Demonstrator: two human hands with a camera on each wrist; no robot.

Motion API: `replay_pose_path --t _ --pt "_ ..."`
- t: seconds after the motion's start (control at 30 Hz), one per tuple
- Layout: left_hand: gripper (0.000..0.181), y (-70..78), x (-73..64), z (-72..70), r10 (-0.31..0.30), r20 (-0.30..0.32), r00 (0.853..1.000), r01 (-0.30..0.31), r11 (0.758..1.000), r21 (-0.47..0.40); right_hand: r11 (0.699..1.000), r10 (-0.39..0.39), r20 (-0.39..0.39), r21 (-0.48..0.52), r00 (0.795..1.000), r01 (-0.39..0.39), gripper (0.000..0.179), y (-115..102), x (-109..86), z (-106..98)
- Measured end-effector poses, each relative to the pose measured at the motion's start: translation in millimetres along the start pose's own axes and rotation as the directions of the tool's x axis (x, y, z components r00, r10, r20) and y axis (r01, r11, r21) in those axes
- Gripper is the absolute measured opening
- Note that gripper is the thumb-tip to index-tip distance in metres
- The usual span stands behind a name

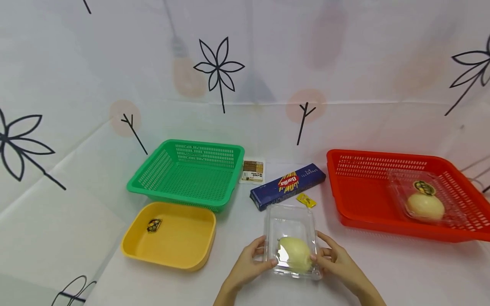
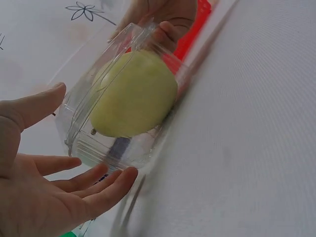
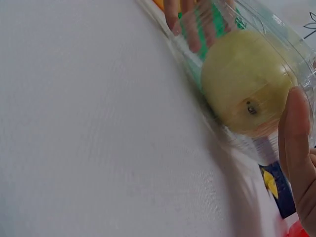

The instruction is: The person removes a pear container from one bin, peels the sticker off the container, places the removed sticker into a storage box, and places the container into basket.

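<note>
A clear plastic clamshell box (image 1: 292,221) with a round, pale yellow-green fruit (image 1: 294,253) inside is on the white surface at the front middle. My left hand (image 1: 248,263) holds the box by its left side, thumb over the top edge and fingers along the side. On the opposite side my right hand (image 1: 338,261) grips it, its thumb near the front right corner. The left wrist view shows the fruit (image 2: 134,94) through the plastic, with the left fingertips (image 2: 129,174) at the box wall. In the right wrist view a dark spot shows on the fruit (image 3: 242,79).
Behind the box lie a blue spaghetti carton (image 1: 268,193), a small yellow packet (image 1: 306,200) and a brown-and-white card (image 1: 252,171). A green basket (image 1: 176,198) and a yellow tub (image 1: 168,255) stand left. At right, a red basket (image 1: 367,223) holds another clear box (image 1: 402,178) with similar fruit.
</note>
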State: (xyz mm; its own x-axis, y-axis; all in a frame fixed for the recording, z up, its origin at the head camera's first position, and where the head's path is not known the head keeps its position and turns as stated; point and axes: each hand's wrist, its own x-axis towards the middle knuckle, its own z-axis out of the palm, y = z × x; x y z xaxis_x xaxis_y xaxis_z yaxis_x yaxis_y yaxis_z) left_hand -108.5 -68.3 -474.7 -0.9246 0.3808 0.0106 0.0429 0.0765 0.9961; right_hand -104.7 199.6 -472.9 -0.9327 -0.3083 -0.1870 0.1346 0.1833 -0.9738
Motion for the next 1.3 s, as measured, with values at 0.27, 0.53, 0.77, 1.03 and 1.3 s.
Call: replay_pose_path --t 0.27,0.53,0.77,1.03,1.3 --pt "0.078 2.7 -3.1 -3.7 0.079 0.005 0.997 -0.077 0.985 -0.154 0.988 -0.147 -0.027 0.035 0.989 0.148 0.075 -9.4 -1.4 10.3" --pt "0.078 20.7 -2.7 -22.3 0.095 -0.063 0.994 -0.106 0.971 -0.216 0.938 -0.32 0.007 0.14 0.947 0.316 0.076 -32.5 11.1 22.4" --pt "0.069 43.1 1.5 -38.7 0.133 -0.162 0.978 -0.158 0.976 -0.152 0.94 -0.308 0.005 0.156 0.951 0.304 0.08 -54.2 26.2 34.5" --pt "0.056 61.4 10.6 -53.3 0.186 -0.3 0.936 -0.224 0.969 -0.099 0.939 -0.318 -0.019 0.129 0.948 0.318 0.073 -70.6 51.5 48.6" --pt "0.056 68.5 18.7 -79.7 0.203 -0.369 0.907 -0.252 0.964 -0.089 0.914 -0.391 -0.055 0.09 0.919 0.395 0.054 -83.7 88.8 65.3"
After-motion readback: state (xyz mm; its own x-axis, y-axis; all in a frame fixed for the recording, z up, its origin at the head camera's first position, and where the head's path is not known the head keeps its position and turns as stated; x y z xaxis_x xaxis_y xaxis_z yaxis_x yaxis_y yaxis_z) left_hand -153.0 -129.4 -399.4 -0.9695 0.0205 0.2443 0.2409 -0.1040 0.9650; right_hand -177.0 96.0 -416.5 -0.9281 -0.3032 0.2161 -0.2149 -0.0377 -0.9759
